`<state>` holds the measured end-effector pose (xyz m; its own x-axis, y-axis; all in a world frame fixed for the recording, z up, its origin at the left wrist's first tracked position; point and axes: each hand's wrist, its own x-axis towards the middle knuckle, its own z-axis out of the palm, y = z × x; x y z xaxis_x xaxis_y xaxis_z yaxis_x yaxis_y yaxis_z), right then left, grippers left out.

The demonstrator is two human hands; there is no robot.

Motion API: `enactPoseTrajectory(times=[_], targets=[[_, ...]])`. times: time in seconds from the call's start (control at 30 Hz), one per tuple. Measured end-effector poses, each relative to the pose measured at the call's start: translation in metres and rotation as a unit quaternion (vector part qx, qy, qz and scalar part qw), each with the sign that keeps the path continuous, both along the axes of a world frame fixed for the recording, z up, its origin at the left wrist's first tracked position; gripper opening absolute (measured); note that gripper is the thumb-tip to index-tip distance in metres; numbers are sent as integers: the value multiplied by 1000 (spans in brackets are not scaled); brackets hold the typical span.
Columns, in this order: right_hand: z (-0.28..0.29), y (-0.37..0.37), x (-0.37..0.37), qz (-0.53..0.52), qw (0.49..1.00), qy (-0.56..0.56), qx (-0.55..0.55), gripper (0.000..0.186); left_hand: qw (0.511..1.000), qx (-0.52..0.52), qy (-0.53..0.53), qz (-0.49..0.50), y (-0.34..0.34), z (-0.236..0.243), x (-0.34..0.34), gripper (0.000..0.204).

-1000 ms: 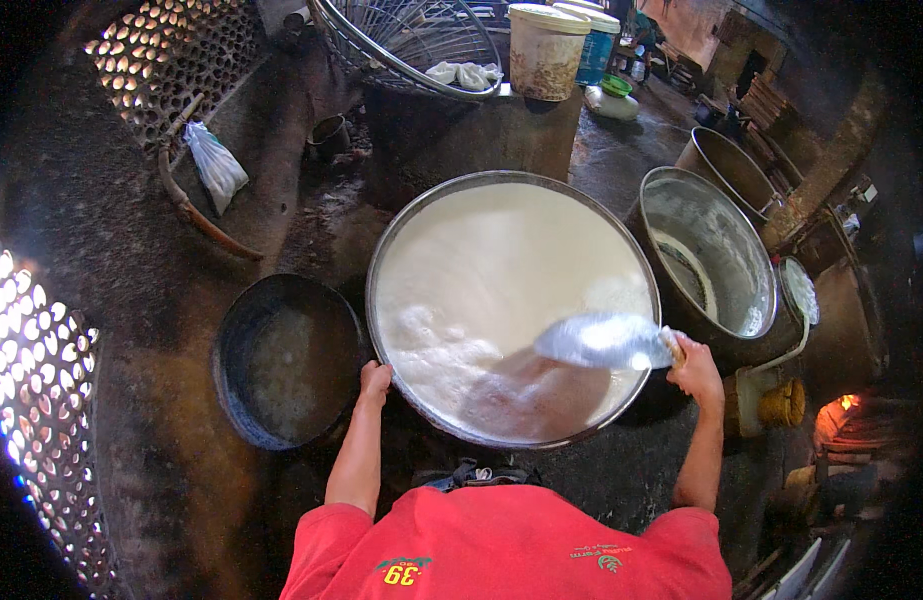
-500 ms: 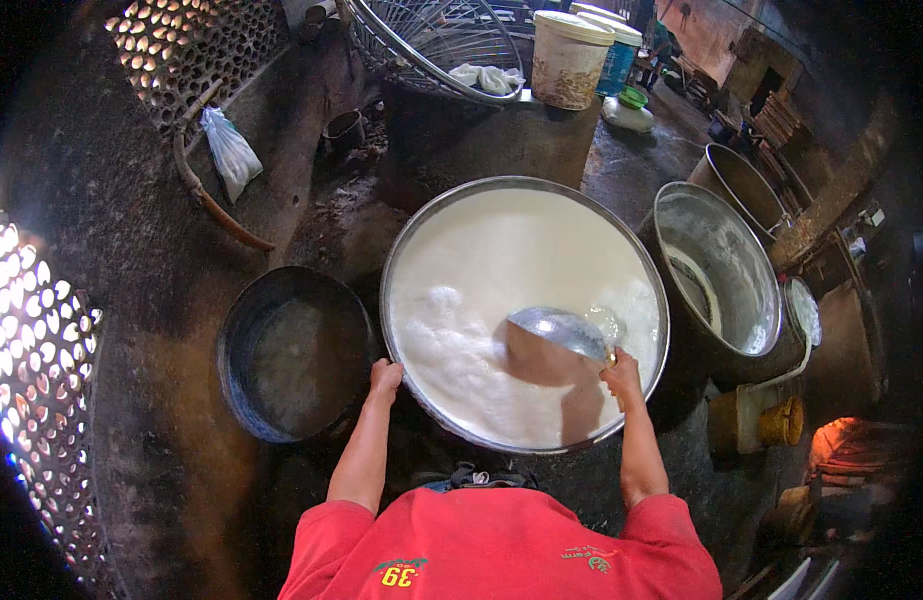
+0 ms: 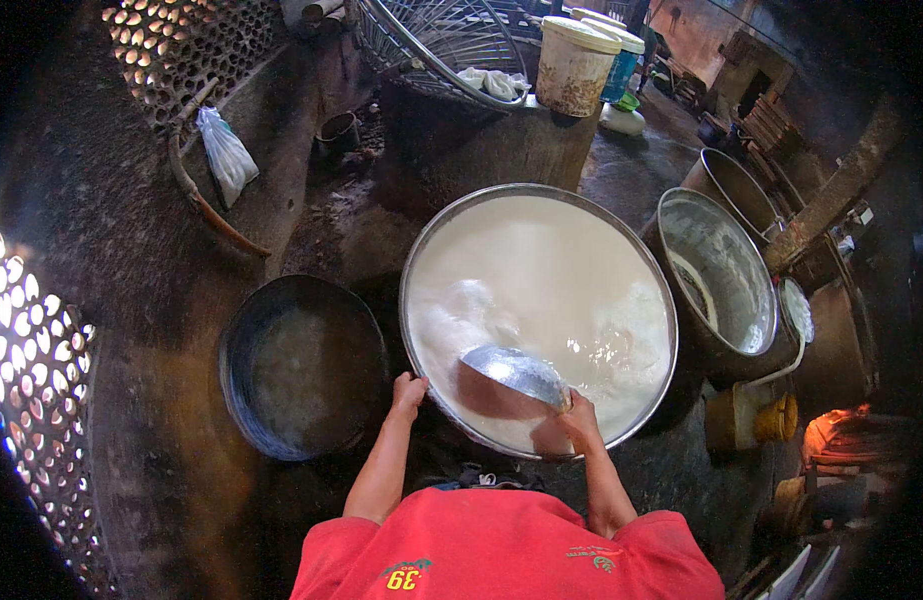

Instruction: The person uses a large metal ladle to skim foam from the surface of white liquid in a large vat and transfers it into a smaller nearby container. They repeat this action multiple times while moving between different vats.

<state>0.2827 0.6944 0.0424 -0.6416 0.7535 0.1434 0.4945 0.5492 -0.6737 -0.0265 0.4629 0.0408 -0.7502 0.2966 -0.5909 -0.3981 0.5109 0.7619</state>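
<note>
Left hand (image 3: 409, 392): closed on vat (image 3: 526, 188) rim | Right hand (image 3: 581, 420): closed around scoop (image 3: 511, 370) handle | Advised: move scoop slowly and level, keeping white liquid (image 3: 541, 260) inside vat

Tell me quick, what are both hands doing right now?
Left hand: closed on the rim of the big round pan.
Right hand: closed, holding the metal scoop.

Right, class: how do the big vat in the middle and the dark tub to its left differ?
The vat looks wider than the tub. The vat holds white, partly frothy liquid; the tub shows no such white liquid. The vat's edge looks silvery, while the tub's is dark. Both are round and open-topped.
</note>
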Motion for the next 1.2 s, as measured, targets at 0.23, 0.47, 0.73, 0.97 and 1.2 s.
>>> enactPoseTrajectory(times=[0.23,0.47,0.73,0.97,1.2], targets=[[122,-53,-22,-75,943,-81,-313,68,998,62,-33,-7,-3,-17,-3,25],[226,-5,-81,14,981,-149,-127,70,998,22,43,-45,-7,-60,-11,38],[175,55,-170,80,966,-210,129,47,999,16,8,-38,1,-37,-6,39],[131,53,-135,46,946,-321,18,32,999,49,24,-1,-1,-32,-3,28],[90,53,-57,16,950,-311,-28,26,999,13,48,-8,0,-5,1,26]])
